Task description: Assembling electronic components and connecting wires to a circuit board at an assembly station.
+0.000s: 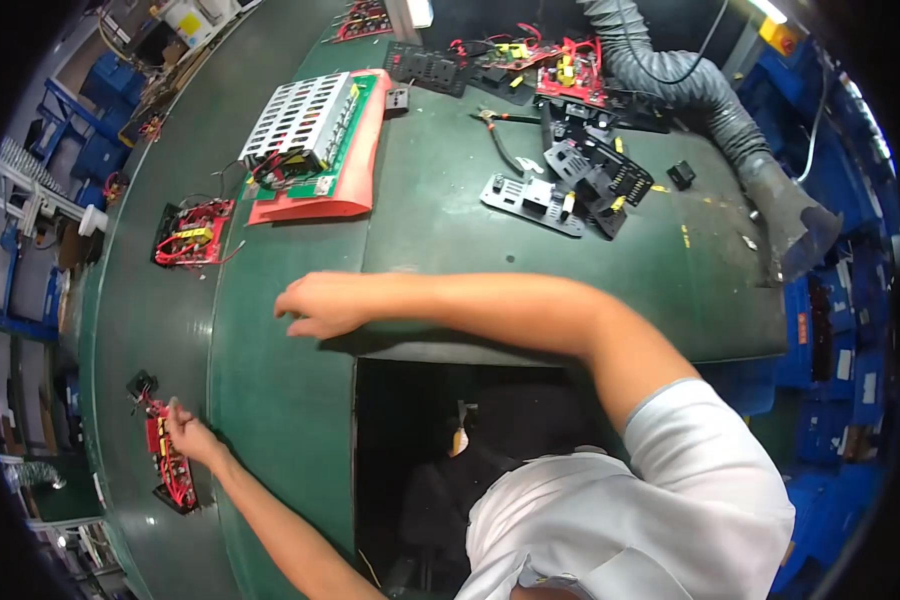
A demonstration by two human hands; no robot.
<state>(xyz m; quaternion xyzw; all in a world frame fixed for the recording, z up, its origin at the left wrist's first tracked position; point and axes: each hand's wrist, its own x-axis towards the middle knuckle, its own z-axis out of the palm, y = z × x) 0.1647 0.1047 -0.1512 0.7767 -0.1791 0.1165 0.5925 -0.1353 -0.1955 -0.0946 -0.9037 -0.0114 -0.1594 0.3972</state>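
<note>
At the lower left, my left hand (192, 438) is at the edge of a red circuit board (160, 440) with red wires and yellow parts. Its fingers look closed on the board's upper part; some fingertips are hidden. A small black part (142, 384) lies at that board's upper end, joined by wires. My right arm reaches across my front, and the right hand (325, 303) hovers over or rests on the green table, fingers apart and loosely bent, holding nothing. Farther up the left strip sits another red circuit board (194, 234) with red wires.
A perforated metal-cased unit on a green board (300, 125) stands on a pink-red sheet (370, 150). Black plastic parts (600, 170), a grey-black plate (532, 204) and pliers (500, 135) lie at the far right. A grey flexible duct (715, 95) hangs beside blue bins (830, 400).
</note>
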